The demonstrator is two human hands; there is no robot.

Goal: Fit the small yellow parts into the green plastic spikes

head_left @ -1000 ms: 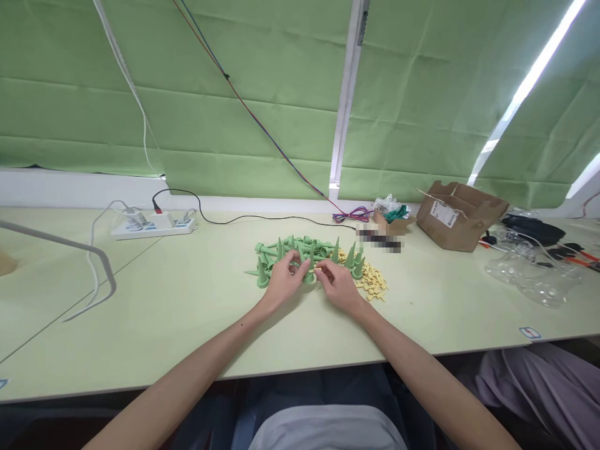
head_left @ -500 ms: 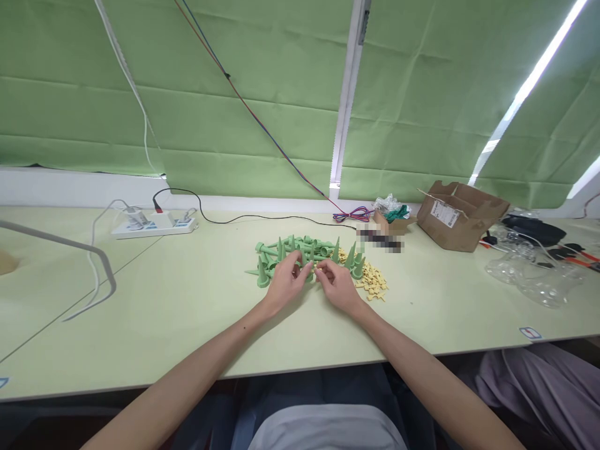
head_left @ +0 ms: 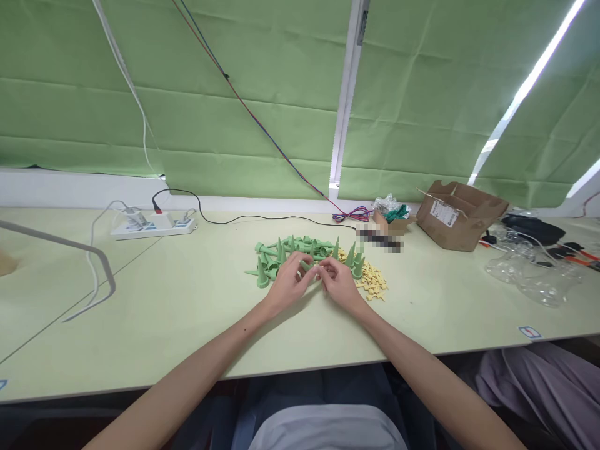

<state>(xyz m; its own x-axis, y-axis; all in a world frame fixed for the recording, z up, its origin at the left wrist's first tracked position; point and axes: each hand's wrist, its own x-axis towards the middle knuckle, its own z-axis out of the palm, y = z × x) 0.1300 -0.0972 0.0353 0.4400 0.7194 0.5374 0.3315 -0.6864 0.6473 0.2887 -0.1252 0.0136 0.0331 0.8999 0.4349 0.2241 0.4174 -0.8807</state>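
Observation:
Several green cone-shaped pieces [head_left: 263,273] lie and stand in a pile at the middle of the table. Small yellow pieces [head_left: 374,281] are heaped at the pile's right side. My left hand [head_left: 291,282] is closed at the front of the green pile, with a green piece showing between its fingers. Close beside it, my right hand [head_left: 338,284] is pinched, its fingertips meeting those of my left hand. Whatever lies between the right fingertips is too small to make out.
A white power strip [head_left: 154,226] lies at the back left, near a grey curved bar [head_left: 107,269]. At the back right are an open cardboard box [head_left: 457,219], coiled wires [head_left: 352,214] and clear plastic pieces [head_left: 539,272]. A person's clothed leg [head_left: 539,381] shows at the lower right.
The fingers of my left hand have shifted slightly to the right, and a tilted green piece now shows between them. My right hand has barely moved.

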